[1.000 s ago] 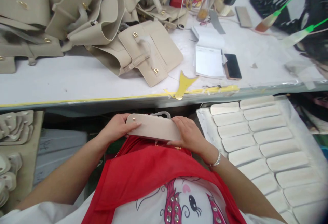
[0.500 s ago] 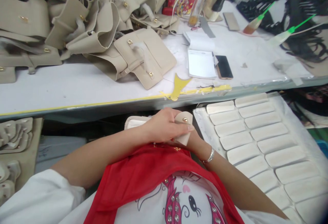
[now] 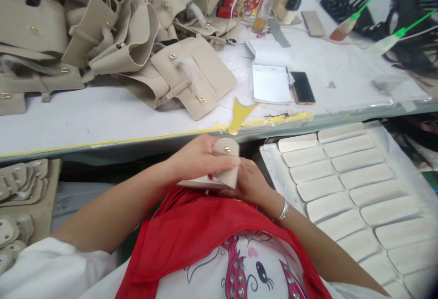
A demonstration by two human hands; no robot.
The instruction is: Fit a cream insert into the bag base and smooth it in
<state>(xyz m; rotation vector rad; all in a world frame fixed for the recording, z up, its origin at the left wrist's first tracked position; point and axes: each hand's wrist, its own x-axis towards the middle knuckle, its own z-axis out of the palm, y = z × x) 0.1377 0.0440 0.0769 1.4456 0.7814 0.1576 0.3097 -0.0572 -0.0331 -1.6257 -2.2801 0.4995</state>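
Note:
A beige leather-like piece (image 3: 226,146) with a rounded end and a small gold clasp is held close to the red apron (image 3: 205,217). My left hand (image 3: 196,157) grips it, thumb lying across the front and the other fingers hidden behind. My right hand (image 3: 251,181), below a silver bracelet, is curled against the right edge of the same piece; its fingertips are mostly out of sight. A pale flat part of the piece shows under my left hand.
Beige bag parts (image 3: 195,73) with gold hardware are piled on the white table (image 3: 102,112). A notepad (image 3: 272,82), a phone (image 3: 303,88) and a yellow scrap (image 3: 239,115) lie near its edge. Pale strips (image 3: 352,153) line a board at right; small beige pieces (image 3: 23,180) sit at left.
Both hands have shifted a little; the left hand and the clasp end of the beige piece moved left and slightly up. The piece's pale part now tilts lower beneath the left hand.

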